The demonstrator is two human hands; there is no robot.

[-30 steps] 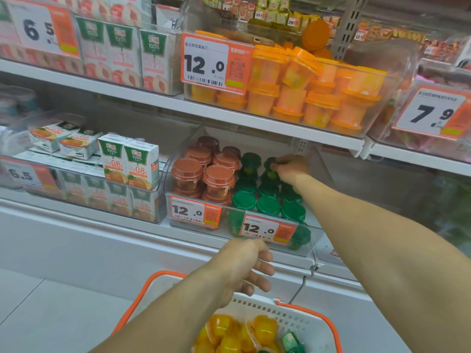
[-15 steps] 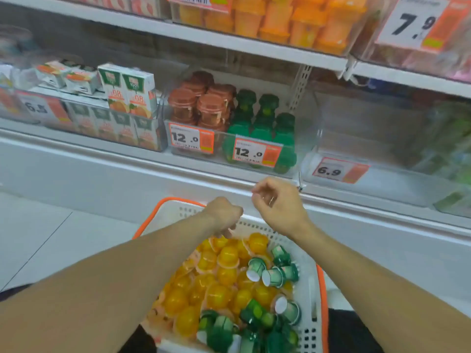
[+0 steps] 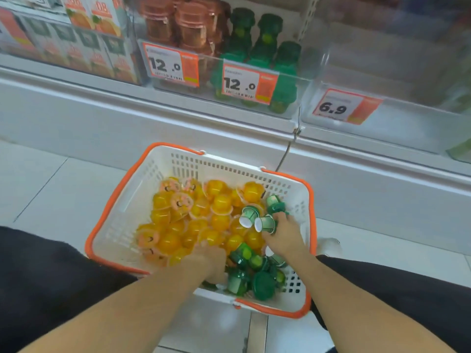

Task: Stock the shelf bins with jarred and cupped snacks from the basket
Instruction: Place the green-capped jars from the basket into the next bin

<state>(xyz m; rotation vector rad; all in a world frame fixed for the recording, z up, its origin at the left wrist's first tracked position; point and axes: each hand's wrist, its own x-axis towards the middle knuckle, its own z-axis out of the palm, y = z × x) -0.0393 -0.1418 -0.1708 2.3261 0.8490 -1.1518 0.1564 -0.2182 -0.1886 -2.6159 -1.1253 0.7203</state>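
Shelf: a long white shelf (image 3: 178, 103) runs across the top of the view, its clear bins fronted with price tags so stock faces the aisle.
Basket: a white basket (image 3: 142, 189) with orange rim sits on the floor below the shelf, between the person's knees, likely so both hands can reach in.
Green-jar bin: the clear bin (image 3: 288, 108) marked 12.0 holds rows of green-capped jars (image 3: 265, 44), with brown-lidded jars (image 3: 188, 29) stacked just beside them.
Neighbouring bin: the bin tagged 6.9 (image 3: 341, 108) to the right; its contents are too blurred to tell.
Yellow cups: a heap of yellow jelly cups (image 3: 219, 220) fills most of the basket.
Green snacks: small green cups (image 3: 262, 284) lie jumbled along the right side and near corner.
Right hand: the right hand (image 3: 285, 235) reaches into the pile, fingers curled round a green cup (image 3: 266, 224) with a white end, apparently gathering one for the green bin.
Left hand: the left hand (image 3: 206, 263) is buried among yellow and green cups; motion blur hides whether it grips anything.
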